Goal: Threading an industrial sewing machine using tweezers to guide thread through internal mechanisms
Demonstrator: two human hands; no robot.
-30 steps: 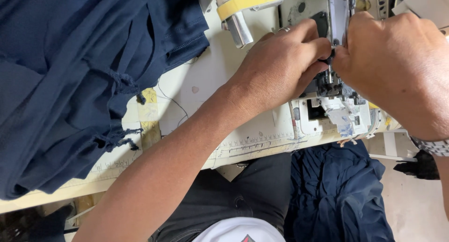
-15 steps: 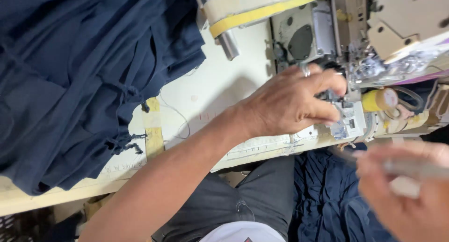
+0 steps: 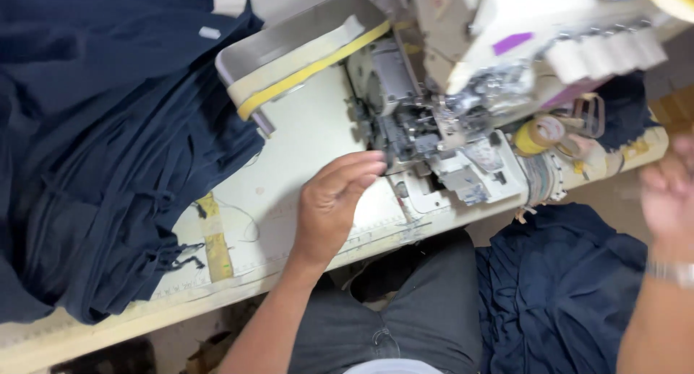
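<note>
The left hand (image 3: 331, 207) is lying flat on the pale table (image 3: 303, 150), fingers stretched out and holding nothing. Its fingertips are pointing at the sewing machine (image 3: 448, 121), just beside its metal parts. The machine is sitting right past the fingers, and its long body is running away from the hand toward the top right. A big pile of dark blue cloth (image 3: 101, 150) is lying well off on the hand's thumb-away side. The right hand (image 3: 669, 193) is blurry, up in the air and apart from the machine; I cannot tell if it is gripping anything. A roll of tape (image 3: 538, 134) is sitting between that hand and the machine.
</note>
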